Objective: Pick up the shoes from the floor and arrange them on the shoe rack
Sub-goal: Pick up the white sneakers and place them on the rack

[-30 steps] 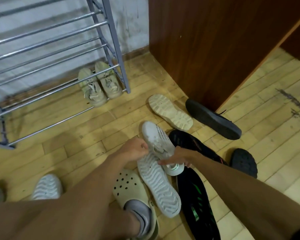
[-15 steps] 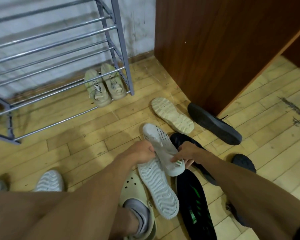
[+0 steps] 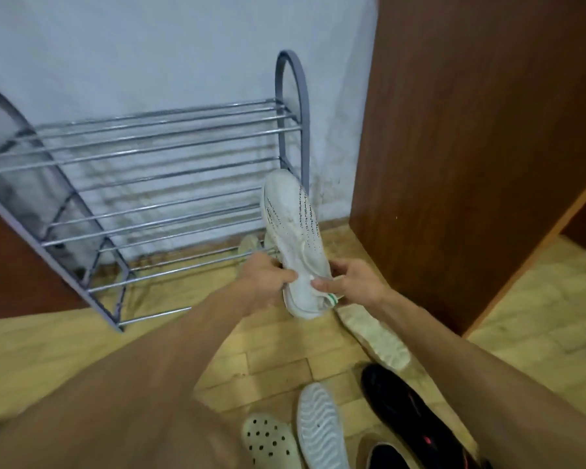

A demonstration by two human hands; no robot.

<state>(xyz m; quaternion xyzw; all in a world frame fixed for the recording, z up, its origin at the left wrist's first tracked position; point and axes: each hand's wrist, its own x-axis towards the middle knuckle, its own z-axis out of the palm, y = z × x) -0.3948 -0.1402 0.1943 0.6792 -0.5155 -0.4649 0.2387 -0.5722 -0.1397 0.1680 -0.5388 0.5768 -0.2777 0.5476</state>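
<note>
The shoe rack [image 3: 170, 157] had shiny chrome-like metal rails set in matt grey painted end frames. The white sneaker [image 3: 296, 238] looked like soft perforated cloth or mesh, scuffed and dull, with a smooth rubbery sole edge. The floor [image 3: 271, 363] was pale wood planking, worn and matt. The cabinet [image 3: 471, 147] showed a reddish-brown wood-grain finish with a slight sheen. The cream clog [image 3: 268, 441] seemed to be moulded matt foam or plastic, though blur made that uncertain. The wall [image 3: 149, 55] was flat painted plaster, stained low down.
</note>
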